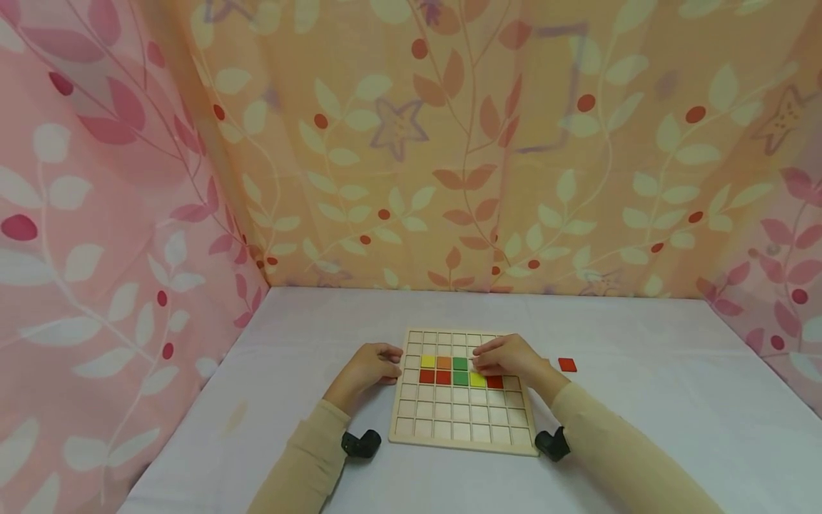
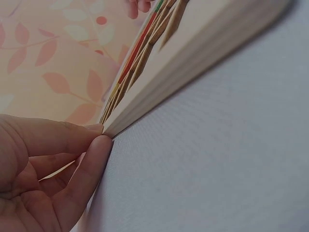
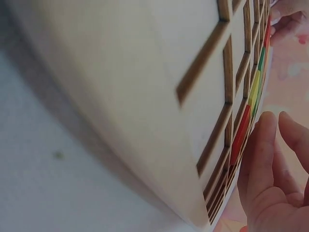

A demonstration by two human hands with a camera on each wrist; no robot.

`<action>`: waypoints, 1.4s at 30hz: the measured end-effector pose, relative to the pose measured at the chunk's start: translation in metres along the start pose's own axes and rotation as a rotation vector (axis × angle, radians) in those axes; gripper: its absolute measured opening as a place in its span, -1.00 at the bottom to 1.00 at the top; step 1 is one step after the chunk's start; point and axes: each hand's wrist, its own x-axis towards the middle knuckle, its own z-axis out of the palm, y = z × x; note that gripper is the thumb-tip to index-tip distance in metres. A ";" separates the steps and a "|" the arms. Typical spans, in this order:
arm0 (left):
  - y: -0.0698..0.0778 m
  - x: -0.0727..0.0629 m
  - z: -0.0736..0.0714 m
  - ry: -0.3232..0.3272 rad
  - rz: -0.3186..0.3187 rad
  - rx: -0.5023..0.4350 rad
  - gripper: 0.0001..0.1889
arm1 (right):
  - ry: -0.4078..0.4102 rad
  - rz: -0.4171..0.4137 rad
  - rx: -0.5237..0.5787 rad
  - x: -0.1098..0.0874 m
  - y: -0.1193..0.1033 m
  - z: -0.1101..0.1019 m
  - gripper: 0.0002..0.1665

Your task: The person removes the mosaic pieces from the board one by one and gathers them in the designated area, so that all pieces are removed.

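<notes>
A square wooden grid board (image 1: 443, 430) lies on the table with coloured square tiles in two of its rows. The farther row shows yellow (image 1: 427, 362), orange (image 1: 444, 363) and green (image 1: 459, 364) tiles; the nearer has red, green and yellow ones. My left hand (image 1: 369, 371) pinches the board's left edge between thumb and finger, seen close in the left wrist view. Over the board's right half is my right hand (image 1: 510, 358), its fingertips just right of the farther green tile. In the right wrist view its thumb and finger stand slightly apart, with no tile visible between them.
A loose red tile (image 1: 567, 365) lies on the white tabletop right of the board; an orange bit shows beside it, mostly behind my right hand. Black wrist cameras (image 1: 362, 444) sit by both sleeves. Patterned cloth walls (image 1: 385, 178) enclose the table's back and sides.
</notes>
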 end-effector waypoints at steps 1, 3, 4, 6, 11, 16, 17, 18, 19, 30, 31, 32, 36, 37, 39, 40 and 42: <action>0.000 0.000 0.000 0.000 0.003 0.004 -0.56 | -0.002 0.005 -0.004 0.000 0.000 0.001 -0.61; 0.000 -0.001 -0.001 0.000 0.004 0.007 -0.56 | -0.004 0.012 -0.007 0.000 -0.001 0.002 -0.61; 0.000 -0.001 -0.001 0.000 0.001 0.002 -0.56 | -0.006 0.012 -0.008 -0.001 -0.002 0.002 -0.60; 0.000 -0.001 -0.001 0.001 -0.002 0.003 -0.56 | -0.008 0.013 -0.006 -0.001 -0.002 0.003 -0.60; 0.000 -0.002 -0.002 -0.001 -0.003 0.002 -0.56 | -0.018 0.008 0.001 0.000 -0.002 0.005 -0.61; 0.000 -0.002 -0.001 -0.001 0.003 -0.001 -0.56 | -0.035 -0.016 -0.023 -0.001 -0.004 0.008 -0.61; 0.000 -0.002 -0.001 -0.003 0.006 -0.001 -0.56 | -0.038 -0.019 -0.029 -0.001 -0.005 0.009 -0.61; 0.000 -0.002 -0.002 -0.004 0.008 -0.003 -0.57 | -0.038 -0.021 -0.030 -0.001 -0.005 0.009 -0.61; 0.000 -0.001 -0.001 -0.004 0.010 -0.005 -0.57 | -0.037 -0.020 -0.031 -0.001 -0.006 0.010 -0.62; -0.002 -0.001 -0.001 -0.017 0.013 -0.008 -0.57 | -0.004 0.009 -0.090 0.001 -0.007 0.016 -0.67; -0.002 -0.001 -0.001 -0.018 0.015 -0.004 -0.57 | -0.003 0.010 -0.091 0.001 -0.007 0.016 -0.67; -0.002 0.000 -0.001 -0.018 0.014 -0.005 -0.57 | -0.001 0.012 -0.095 0.001 -0.007 0.016 -0.67; -0.002 0.000 -0.001 -0.013 0.013 -0.017 -0.58 | -0.001 0.013 -0.101 0.003 -0.006 0.016 -0.69; -0.001 0.001 -0.001 -0.014 0.016 -0.018 -0.58 | -0.002 0.011 -0.100 0.003 -0.007 0.017 -0.69; -0.001 0.001 -0.001 -0.011 0.013 -0.020 -0.58 | -0.005 0.003 -0.100 0.004 -0.007 0.017 -0.69; -0.001 0.001 -0.001 -0.010 0.012 -0.018 -0.58 | -0.005 0.000 -0.103 0.004 -0.007 0.017 -0.70; -0.001 0.000 -0.001 -0.011 0.010 -0.010 -0.58 | -0.007 -0.005 -0.106 0.003 -0.008 0.017 -0.70</action>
